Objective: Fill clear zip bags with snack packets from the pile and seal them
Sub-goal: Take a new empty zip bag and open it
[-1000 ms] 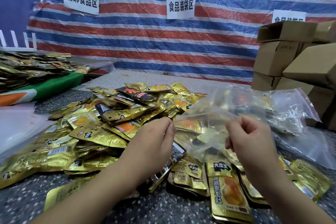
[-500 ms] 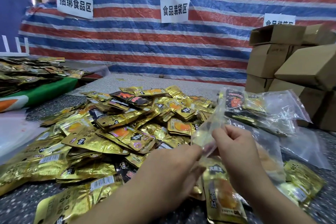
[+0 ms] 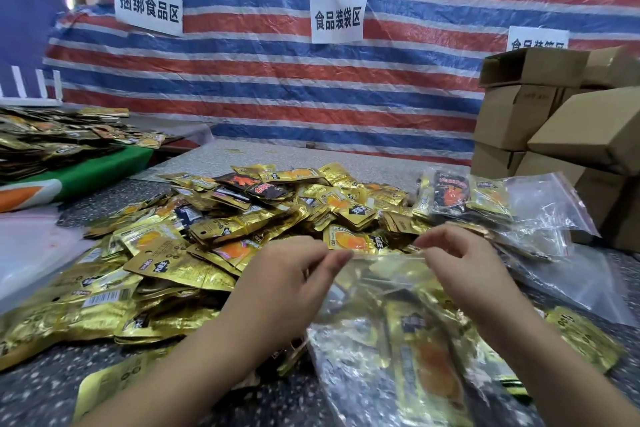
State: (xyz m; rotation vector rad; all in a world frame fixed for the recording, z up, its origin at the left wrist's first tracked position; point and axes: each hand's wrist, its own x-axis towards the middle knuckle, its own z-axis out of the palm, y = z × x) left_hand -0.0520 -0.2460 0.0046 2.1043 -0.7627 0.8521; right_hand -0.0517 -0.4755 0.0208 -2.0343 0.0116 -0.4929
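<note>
Head view, left to right: gold packets (image 3: 180, 253) lie heaped on the speckled table (image 3: 41, 388). Left hand (image 3: 287, 284) pinches the top edge of a clear bag (image 3: 363, 350) lying flat over packets; right hand (image 3: 460, 263) pinches that edge further along. Filled bags (image 3: 485, 208) sit beyond, beside cardboard boxes (image 3: 561, 135).

Layout: pile centre-left, bags right, boxes far right.
Snack packet pile (image 3: 221, 246) on table (image 3: 45, 388); held zip bag (image 3: 381, 340) near, btwn left hand (image 3: 287, 274) & right hand (image 3: 460, 263). Filled bags (image 3: 485, 208) behind it; cardboard boxes (image 3: 554, 121) farther right, signs (image 3: 337, 19) on far tarp (image 3: 277, 87).
</note>
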